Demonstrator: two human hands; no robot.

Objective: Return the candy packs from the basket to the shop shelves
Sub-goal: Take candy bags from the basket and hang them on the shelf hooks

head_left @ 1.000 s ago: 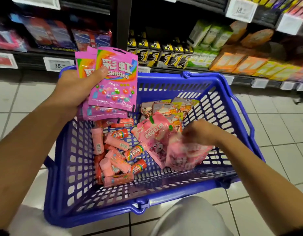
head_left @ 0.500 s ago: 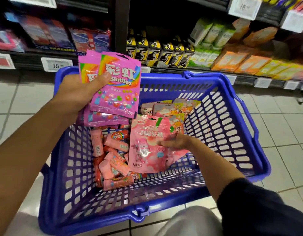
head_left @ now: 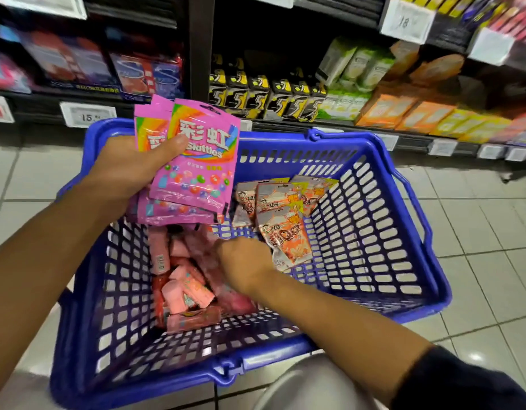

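The blue basket [head_left: 371, 220] sat on the tiled floor below the shop shelves [head_left: 315, 119], and its load had just been rearranged. Half a second before, the right hand [head_left: 244, 261] had been lifting a pale pink pouch clear of the pile; by this moment that pouch was gone from its grip, and the hand had dropped among the pink candy rolls [head_left: 184, 279] at the basket's near-left side. That uncovered the orange-and-white sachets [head_left: 282, 214] lying against the far wall. Judged from this, the person was gathering one kind at a time before shelving anything.

The left hand [head_left: 131, 170] hovered over the far-left corner, thumb clamping a fan of pink Skittles bags [head_left: 196, 161] upright. The right forearm reached in from the near-right edge, fingers curled downward; whether they gripped a roll could not be told.
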